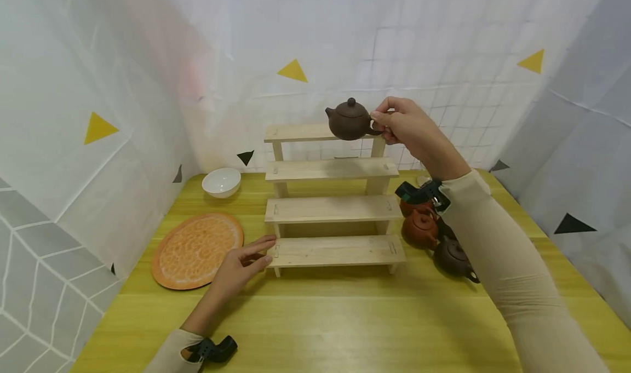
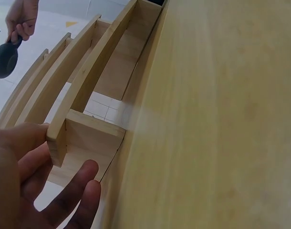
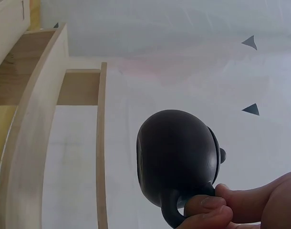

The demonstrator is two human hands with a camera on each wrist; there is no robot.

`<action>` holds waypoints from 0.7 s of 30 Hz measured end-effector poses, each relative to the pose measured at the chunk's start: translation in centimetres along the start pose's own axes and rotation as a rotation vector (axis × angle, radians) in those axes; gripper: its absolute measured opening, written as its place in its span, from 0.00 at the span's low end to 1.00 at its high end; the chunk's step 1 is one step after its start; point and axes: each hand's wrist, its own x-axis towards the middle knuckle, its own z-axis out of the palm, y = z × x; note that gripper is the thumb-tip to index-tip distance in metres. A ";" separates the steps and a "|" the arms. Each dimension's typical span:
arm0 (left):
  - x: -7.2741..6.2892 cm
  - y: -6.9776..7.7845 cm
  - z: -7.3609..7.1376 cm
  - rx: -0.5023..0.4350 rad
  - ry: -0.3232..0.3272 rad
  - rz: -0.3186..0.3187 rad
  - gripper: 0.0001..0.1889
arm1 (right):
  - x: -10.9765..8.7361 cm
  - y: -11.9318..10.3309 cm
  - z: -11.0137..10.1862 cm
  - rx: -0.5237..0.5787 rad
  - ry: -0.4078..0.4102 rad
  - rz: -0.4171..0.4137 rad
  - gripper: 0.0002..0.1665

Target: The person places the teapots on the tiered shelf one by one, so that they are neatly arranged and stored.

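Note:
A dark brown teapot [image 1: 349,122] is held by its handle in my right hand [image 1: 406,124], between thumb and curled fingers. It is level with its lid on, spout to the left, and overlaps the top shelf in the head view. In the right wrist view the teapot [image 3: 176,155] shows its rounded body and the pinched handle. The wooden four-step stand [image 1: 335,251] appears bare on its steps. My left hand [image 1: 241,269] touches the left end of the lowest step, fingers loosely extended; the left wrist view shows fingertips [image 2: 90,169] spread beside that end.
Right of the stand are a reddish teapot [image 1: 420,229] and a dark teapot [image 1: 452,258], with another reddish one partly hidden behind my wrist strap. At left lie a round orange patterned mat [image 1: 197,251] and a white bowl [image 1: 222,182]. A draped wall rises behind.

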 end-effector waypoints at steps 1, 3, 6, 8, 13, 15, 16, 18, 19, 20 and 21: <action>0.0 0.0 0.0 0.003 0.001 0.000 0.21 | 0.3 -0.2 0.2 -0.002 0.002 0.000 0.12; -0.1 -0.1 -0.1 0.009 0.003 0.000 0.21 | 0.7 -0.6 0.6 0.000 0.001 0.008 0.12; -0.2 -0.1 0.0 0.014 0.004 -0.002 0.21 | 1.5 -1.0 1.0 -0.002 -0.001 0.023 0.12; -0.2 -0.1 0.0 0.019 0.005 -0.004 0.21 | 1.9 -1.3 1.3 0.005 -0.003 0.032 0.12; 0.0 0.0 -0.1 0.040 0.014 0.000 0.20 | 2.9 -1.7 2.0 0.050 -0.005 0.055 0.10; 0.0 0.1 -0.1 0.043 0.015 0.005 0.20 | 3.2 -1.8 2.3 0.052 -0.008 0.057 0.10; 0.0 0.1 0.0 0.041 0.014 0.008 0.20 | 3.4 -1.9 2.4 0.050 -0.011 0.055 0.10; 0.0 0.1 0.0 0.039 0.011 0.010 0.20 | 3.8 -2.0 2.7 0.036 -0.017 0.050 0.10; 0.0 0.1 0.1 0.038 0.011 0.010 0.20 | 4.0 -2.1 2.9 0.027 -0.020 0.049 0.10; 0.0 0.2 0.1 0.039 0.011 0.008 0.20 | 4.1 -2.1 3.0 0.022 -0.024 0.049 0.10; -0.1 0.2 0.1 0.041 0.011 0.006 0.20 | 4.3 -2.2 3.1 0.018 -0.027 0.048 0.10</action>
